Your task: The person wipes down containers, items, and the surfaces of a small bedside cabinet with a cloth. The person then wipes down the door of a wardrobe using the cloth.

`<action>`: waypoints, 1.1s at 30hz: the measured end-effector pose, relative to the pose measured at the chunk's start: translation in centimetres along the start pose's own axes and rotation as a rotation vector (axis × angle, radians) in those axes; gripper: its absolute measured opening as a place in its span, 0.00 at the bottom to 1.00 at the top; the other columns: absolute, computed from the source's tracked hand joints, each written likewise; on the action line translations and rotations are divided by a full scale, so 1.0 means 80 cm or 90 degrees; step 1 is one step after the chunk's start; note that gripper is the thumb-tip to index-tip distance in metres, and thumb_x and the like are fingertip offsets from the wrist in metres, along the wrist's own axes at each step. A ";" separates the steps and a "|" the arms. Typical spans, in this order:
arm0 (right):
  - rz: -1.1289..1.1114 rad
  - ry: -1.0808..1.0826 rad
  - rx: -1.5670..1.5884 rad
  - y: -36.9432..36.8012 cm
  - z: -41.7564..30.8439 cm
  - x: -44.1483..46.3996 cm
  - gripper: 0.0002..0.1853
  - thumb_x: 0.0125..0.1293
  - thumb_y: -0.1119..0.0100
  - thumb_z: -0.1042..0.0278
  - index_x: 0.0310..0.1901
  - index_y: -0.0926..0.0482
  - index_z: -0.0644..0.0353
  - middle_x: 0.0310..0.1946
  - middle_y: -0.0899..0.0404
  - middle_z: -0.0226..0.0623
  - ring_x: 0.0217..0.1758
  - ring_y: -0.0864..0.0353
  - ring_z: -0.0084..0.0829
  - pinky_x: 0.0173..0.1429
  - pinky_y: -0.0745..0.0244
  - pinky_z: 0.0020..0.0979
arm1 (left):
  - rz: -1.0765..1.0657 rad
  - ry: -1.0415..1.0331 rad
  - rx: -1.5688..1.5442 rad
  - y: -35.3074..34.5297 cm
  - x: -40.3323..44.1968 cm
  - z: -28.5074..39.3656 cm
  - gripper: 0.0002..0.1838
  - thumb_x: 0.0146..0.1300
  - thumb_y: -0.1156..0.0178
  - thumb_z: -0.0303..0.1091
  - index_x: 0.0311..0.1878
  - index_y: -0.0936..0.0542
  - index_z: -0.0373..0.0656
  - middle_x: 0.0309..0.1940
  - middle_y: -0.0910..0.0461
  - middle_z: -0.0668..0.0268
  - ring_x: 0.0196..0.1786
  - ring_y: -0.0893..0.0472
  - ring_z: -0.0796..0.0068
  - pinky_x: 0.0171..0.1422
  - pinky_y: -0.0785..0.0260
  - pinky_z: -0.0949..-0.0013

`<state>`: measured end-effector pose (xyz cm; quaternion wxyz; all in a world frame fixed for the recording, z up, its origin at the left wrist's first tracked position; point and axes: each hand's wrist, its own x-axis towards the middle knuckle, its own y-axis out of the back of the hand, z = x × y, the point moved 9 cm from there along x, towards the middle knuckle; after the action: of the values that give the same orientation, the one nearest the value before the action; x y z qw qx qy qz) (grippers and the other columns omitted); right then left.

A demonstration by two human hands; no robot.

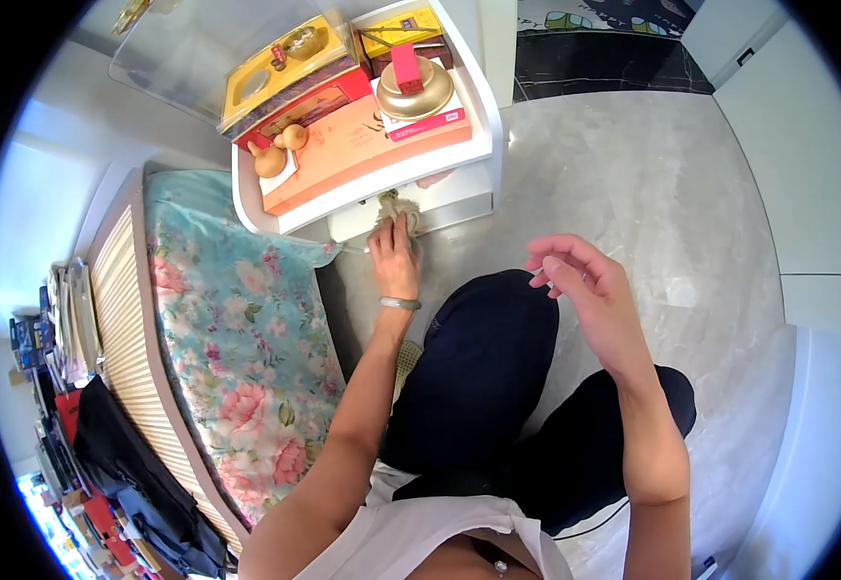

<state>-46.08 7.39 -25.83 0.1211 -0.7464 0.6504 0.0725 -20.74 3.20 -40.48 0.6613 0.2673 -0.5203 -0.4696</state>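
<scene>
My left hand (396, 263), wearing a pale bangle (400, 304), reaches to the lower front of the white cabinet (490, 126). Its fingers are bent over a crumpled beige cloth (403, 210) on the low white ledge (459, 210) beneath the upper shelf. What lies under the cloth is hidden. In the air above the floor, to the right of my knee, is my right hand (590, 295). Its fingers are loosely curved and apart from the thumb, and I see nothing held in it.
Boxes, including a long orange box (343, 155), a gold dish (418, 94) and small gourds (270, 161) stand on the cabinet top. A bed with a floral cover (246, 319) is at the left. Grey tiled floor (652, 184) stretches right towards white doors (797, 184).
</scene>
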 end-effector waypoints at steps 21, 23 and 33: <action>0.018 0.031 0.004 0.018 -0.015 -0.020 0.12 0.73 0.47 0.69 0.51 0.21 0.65 0.41 0.19 0.33 0.44 0.22 0.22 0.53 0.27 0.25 | -0.038 -0.426 -0.103 -0.067 0.000 0.067 0.17 0.58 0.44 0.32 0.52 0.20 0.51 0.57 0.23 0.66 0.55 0.22 0.67 0.58 0.30 0.65; 0.008 0.025 -0.005 0.017 -0.013 -0.018 0.12 0.73 0.47 0.69 0.51 0.21 0.65 0.41 0.19 0.33 0.44 0.22 0.22 0.53 0.27 0.25 | -0.086 -0.519 0.138 -0.104 -0.011 0.045 0.18 0.58 0.45 0.30 0.53 0.20 0.45 0.59 0.25 0.68 0.58 0.25 0.68 0.54 0.29 0.65; 0.028 0.023 -0.031 0.022 -0.015 -0.016 0.12 0.72 0.47 0.69 0.51 0.21 0.65 0.40 0.19 0.33 0.43 0.21 0.23 0.52 0.27 0.25 | -0.164 -0.497 0.117 -0.161 -0.027 0.023 0.24 0.59 0.44 0.29 0.61 0.23 0.44 0.59 0.27 0.71 0.61 0.27 0.71 0.58 0.25 0.68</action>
<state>-48.05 8.04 -24.48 0.0893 -0.7358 0.6668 0.0773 -26.89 0.04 -51.71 0.3238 0.1904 -0.7337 -0.5662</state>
